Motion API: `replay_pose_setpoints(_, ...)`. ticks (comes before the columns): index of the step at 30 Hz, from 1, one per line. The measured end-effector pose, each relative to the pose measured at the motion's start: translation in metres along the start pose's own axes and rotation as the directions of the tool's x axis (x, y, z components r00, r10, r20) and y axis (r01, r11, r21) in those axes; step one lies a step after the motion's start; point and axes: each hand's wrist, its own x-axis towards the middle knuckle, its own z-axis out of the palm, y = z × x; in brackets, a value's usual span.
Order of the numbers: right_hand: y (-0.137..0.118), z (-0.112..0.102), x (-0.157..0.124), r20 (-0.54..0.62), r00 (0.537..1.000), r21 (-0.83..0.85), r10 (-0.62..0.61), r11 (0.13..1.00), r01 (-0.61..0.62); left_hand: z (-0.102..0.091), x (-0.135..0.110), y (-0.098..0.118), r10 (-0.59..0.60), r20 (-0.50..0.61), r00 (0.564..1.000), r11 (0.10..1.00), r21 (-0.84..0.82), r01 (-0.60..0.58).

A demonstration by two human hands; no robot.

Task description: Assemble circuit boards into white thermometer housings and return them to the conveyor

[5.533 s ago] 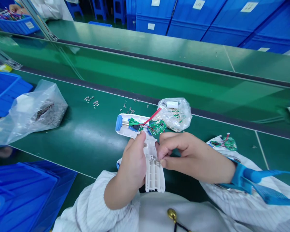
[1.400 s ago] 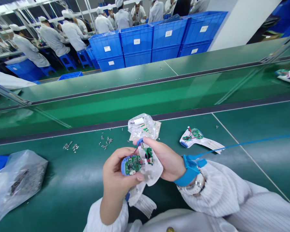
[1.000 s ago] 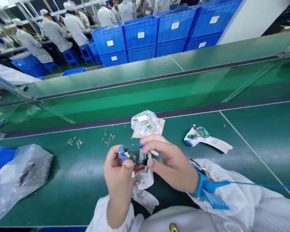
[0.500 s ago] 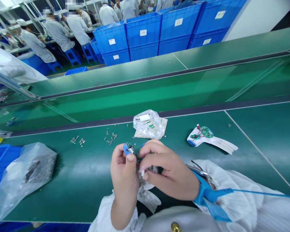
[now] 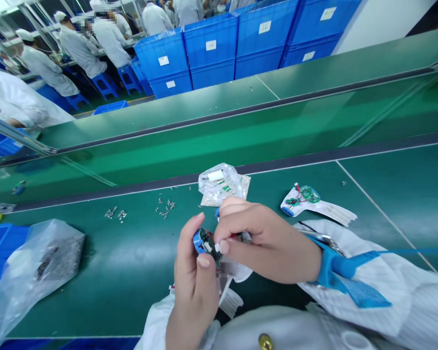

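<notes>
We find a small green circuit board [image 5: 209,243] with a blue end cap [image 5: 199,241] held just above the green tabletop [image 5: 394,204], near the centre of the view. The left hand [image 5: 195,277] supports it from below, its fingers [image 5: 203,261] together and clamped on the blue end cap and board. The right hand [image 5: 266,243] reaches across from the right, its fingers [image 5: 224,247] closed on the board's far side; the exact contact is partly hidden. A short red wire [image 5: 237,236] shows beside the right fingertips.

A white plastic housing [image 5: 237,272] sits directly beneath the hands, mostly obscured; we cannot tell whether either hand touches it. Just behind the hands lies a clear plastic bag [image 5: 222,184] holding green boards and a white item. To the right, a second white housing [image 5: 302,201] carrying a green board and red wire rests on the tabletop.

To the left lie scattered small metal screws [image 5: 164,206], then a clear bag of dark parts [image 5: 45,262] and a blue bin [image 5: 3,257]. A blue wrist strap [image 5: 330,267] encircles the right wrist. Beyond the belts stand stacked blue crates [image 5: 211,53] and workers in white coveralls [image 5: 78,46].
</notes>
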Motion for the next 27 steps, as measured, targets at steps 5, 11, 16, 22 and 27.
replay_pose_setpoints(5,-0.002,0.000,0.000,0.046,0.999,-0.049,-0.011,0.999,0.013,-0.005,0.000,-0.005,0.010,0.108,0.994,1.000,0.022,-0.012)
replay_pose_setpoints(11,-0.002,0.000,0.001,0.055,0.998,-0.058,0.019,0.998,-0.016,-0.010,0.000,-0.005,0.134,0.185,0.973,0.988,0.044,-0.145)
replay_pose_setpoints(16,-0.001,0.000,0.001,0.056,0.998,-0.075,-0.001,0.997,0.005,-0.010,0.001,-0.002,0.182,0.232,0.955,0.972,0.105,-0.211)
replay_pose_setpoints(22,-0.001,0.000,0.000,0.082,0.997,-0.137,0.008,0.991,0.003,-0.007,0.001,0.001,0.129,0.258,0.958,0.975,0.140,-0.169)
replay_pose_setpoints(27,-0.002,0.000,-0.002,0.062,0.998,-0.229,-0.017,0.973,0.031,-0.003,-0.002,0.008,0.107,0.254,0.961,0.933,0.308,-0.185)
